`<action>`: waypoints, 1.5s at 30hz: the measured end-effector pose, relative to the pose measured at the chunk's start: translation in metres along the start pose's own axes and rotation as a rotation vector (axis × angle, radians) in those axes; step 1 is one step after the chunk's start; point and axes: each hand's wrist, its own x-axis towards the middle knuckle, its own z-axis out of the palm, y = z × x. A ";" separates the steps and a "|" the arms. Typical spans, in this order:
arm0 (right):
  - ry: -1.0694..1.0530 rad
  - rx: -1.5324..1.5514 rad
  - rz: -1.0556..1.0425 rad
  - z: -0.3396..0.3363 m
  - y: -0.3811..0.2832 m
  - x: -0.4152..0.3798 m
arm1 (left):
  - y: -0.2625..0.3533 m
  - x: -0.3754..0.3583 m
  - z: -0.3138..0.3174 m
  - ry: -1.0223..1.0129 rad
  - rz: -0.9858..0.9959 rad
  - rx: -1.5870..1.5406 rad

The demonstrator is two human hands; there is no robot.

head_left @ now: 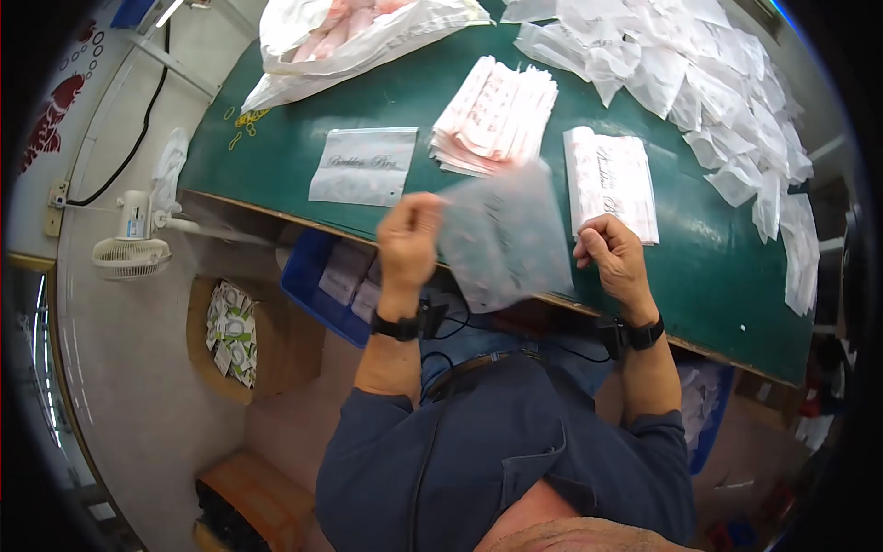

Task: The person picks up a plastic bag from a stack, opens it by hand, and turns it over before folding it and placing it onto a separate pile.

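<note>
A translucent plastic zip bag (510, 241) with dark script lettering hangs in front of me, slightly smeared by motion. My left hand (409, 237) is closed in a pinch on its upper left edge. My right hand (613, 259) has its fingers curled together beside the lower end of a stack of printed bags (625, 184); whether anything is between the fingertips is hidden. A similar flat bag (364, 167) lies on the green table to the left. Behind the held bag sits a pile of folded white packets (497, 115) with reddish print.
The green table (736, 304) carries a large white sack (368, 55) of pinkish packets and a heap of white bags (681, 83). Yellow rubber bands (246, 120) lie at left. Below are a blue bin (308, 267), a cardboard box (285, 345) and a fan (131, 258).
</note>
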 end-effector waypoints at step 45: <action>0.452 -1.197 0.145 -0.098 0.007 0.048 | -0.026 0.023 0.001 0.075 -0.090 0.379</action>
